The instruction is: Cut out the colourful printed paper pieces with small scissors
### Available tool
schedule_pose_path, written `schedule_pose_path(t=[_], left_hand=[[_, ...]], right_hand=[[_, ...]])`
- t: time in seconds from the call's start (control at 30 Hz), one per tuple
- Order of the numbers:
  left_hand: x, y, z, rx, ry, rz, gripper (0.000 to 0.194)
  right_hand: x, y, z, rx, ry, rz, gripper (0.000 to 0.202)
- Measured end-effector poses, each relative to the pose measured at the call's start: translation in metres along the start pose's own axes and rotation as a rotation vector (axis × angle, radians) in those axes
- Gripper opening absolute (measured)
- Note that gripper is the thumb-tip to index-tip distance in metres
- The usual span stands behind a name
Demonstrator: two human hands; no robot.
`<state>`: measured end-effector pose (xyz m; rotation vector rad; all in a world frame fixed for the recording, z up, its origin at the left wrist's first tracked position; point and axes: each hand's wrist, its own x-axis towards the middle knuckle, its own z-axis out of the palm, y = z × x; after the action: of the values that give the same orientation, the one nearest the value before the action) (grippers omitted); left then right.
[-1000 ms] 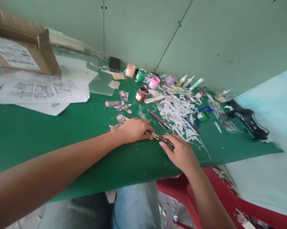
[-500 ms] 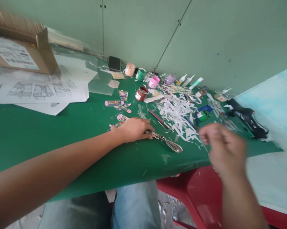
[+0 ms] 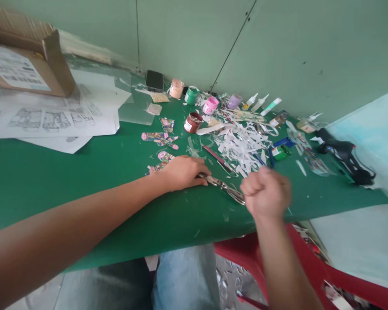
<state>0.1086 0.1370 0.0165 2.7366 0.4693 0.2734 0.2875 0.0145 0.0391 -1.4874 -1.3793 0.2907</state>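
My left hand lies on the green table with its fingers closed round one end of a silver pliers-like tool. The tool's looped handles point right, and its head is hidden under my fingers. By my left wrist lie small printed cut-outs with pink ends. My right hand, smeared by motion, is closed in a fist above the table, close to the tool's handle ends. Whatever it may hold cannot be made out. A dark red pen-like stick lies between the tool and a heap of white paper strips.
Open paint jars, among them a brown jar and a pink jar, stand toward the wall. Printed sheets and a cardboard box are at left. A black device lies far right. A red chair stands below the table edge.
My right hand has moved left, from beyond the paper strips to near the silver tool's handles. My left hand stays on the tool. The view has shifted slightly.
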Motion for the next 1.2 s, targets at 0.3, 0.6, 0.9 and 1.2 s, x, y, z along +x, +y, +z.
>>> schedule_pose_path(t=[0.3, 0.6, 0.9, 1.2], left_hand=[[-0.001, -0.002, 0.003, 0.015, 0.027, 0.041, 0.025], [-0.005, -0.007, 0.002, -0.051, 0.196, 0.194, 0.011], [-0.007, -0.004, -0.006, 0.187, 0.316, 0.319, 0.024], [-0.006, -0.011, -0.010, 0.073, 0.286, 0.387, 0.022]], right_hand=[[-0.025, 0.015, -0.010, -0.533, -0.120, -0.082, 0.025], [-0.043, 0.037, 0.006, -0.619, -0.068, -0.304, 0.009], [-0.041, 0.030, 0.006, -0.637, -0.032, -0.411, 0.012], [-0.036, 0.030, 0.008, -0.580, -0.031, -0.451, 0.012]])
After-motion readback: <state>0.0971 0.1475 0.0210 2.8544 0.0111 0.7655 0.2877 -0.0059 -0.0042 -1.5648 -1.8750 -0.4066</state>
